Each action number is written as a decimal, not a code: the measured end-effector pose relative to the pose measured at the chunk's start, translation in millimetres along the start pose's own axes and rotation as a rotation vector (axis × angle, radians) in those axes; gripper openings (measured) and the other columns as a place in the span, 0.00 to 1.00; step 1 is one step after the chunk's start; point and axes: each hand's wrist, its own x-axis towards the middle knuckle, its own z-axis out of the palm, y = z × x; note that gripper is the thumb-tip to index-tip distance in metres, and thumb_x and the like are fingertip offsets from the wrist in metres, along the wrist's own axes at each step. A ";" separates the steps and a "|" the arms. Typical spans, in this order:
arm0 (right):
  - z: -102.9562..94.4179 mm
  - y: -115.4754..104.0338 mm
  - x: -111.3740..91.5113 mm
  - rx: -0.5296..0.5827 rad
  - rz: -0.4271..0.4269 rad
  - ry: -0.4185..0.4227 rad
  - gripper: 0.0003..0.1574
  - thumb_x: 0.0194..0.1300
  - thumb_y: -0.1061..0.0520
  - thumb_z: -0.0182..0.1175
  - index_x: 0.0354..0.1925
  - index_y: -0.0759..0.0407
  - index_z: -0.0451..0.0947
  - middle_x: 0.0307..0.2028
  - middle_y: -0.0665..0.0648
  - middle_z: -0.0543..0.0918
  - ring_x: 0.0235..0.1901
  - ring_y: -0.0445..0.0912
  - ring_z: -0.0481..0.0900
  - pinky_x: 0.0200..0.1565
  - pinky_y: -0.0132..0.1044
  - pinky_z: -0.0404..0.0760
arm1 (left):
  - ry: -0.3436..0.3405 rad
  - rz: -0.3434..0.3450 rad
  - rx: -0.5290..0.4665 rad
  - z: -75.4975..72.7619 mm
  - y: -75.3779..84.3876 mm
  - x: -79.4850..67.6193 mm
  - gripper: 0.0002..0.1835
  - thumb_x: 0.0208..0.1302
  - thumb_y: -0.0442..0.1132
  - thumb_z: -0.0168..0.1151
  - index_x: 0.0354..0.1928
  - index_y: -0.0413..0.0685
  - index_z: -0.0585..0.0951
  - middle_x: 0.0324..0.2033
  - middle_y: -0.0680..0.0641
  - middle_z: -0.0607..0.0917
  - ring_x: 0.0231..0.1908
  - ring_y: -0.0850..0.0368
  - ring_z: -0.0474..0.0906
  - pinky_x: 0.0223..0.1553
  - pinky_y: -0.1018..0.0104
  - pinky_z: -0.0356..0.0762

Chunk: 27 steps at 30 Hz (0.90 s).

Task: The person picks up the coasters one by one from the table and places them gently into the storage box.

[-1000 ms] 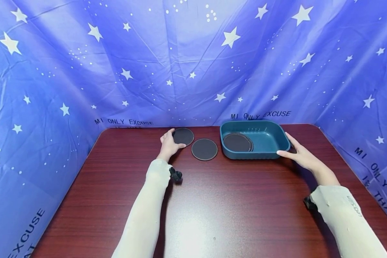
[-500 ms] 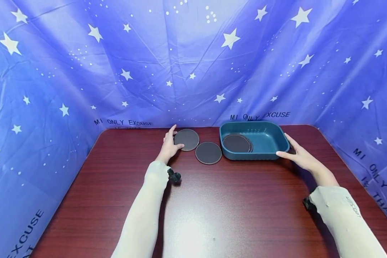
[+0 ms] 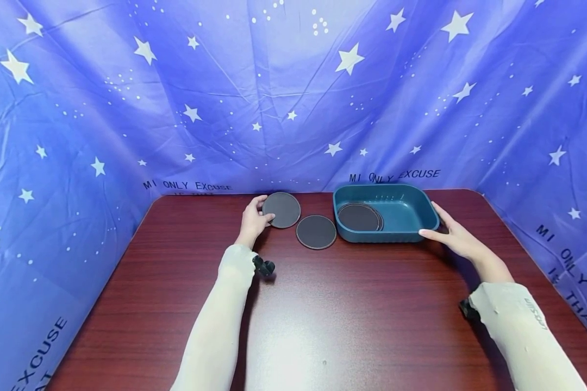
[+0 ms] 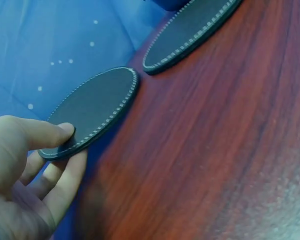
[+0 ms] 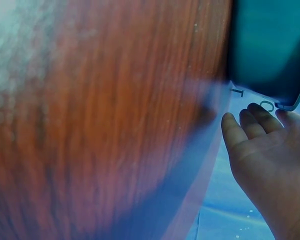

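My left hand (image 3: 253, 221) pinches a round dark coaster (image 3: 281, 210) at its left edge. In the left wrist view the thumb lies on top of this stitched coaster (image 4: 97, 102) and the fingers are beneath, with its face tilted. A second coaster (image 3: 316, 232) lies flat on the table, between the held one and a teal plastic bin (image 3: 406, 214). Several coasters (image 3: 358, 216) are piled in the bin's left end. My right hand (image 3: 462, 241) holds the bin's right end, thumb at the front rim corner and fingers along the side; other fingers (image 5: 234, 130) extend loosely below.
The dark red wooden table (image 3: 352, 304) has its far edge close behind the bin and the held coaster. A blue star-printed curtain (image 3: 274, 108) hangs along the back and both sides.
The left hand's coaster slid right, then was pinched and tilted up off the table at its edge. The second coaster shifted right and nearer, towards the bin. The right hand stays at the bin.
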 end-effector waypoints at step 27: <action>1.1 2.1 0.1 0.018 -0.016 0.004 0.60 0.71 0.53 0.60 0.79 0.56 0.27 0.78 0.71 0.38 0.75 0.69 0.40 0.72 0.72 0.43 | -0.017 -0.018 -0.352 2.0 24.5 -0.6 0.33 0.62 0.21 0.62 0.70 0.44 0.69 0.64 0.37 0.75 0.33 0.65 0.80 0.29 0.75 0.85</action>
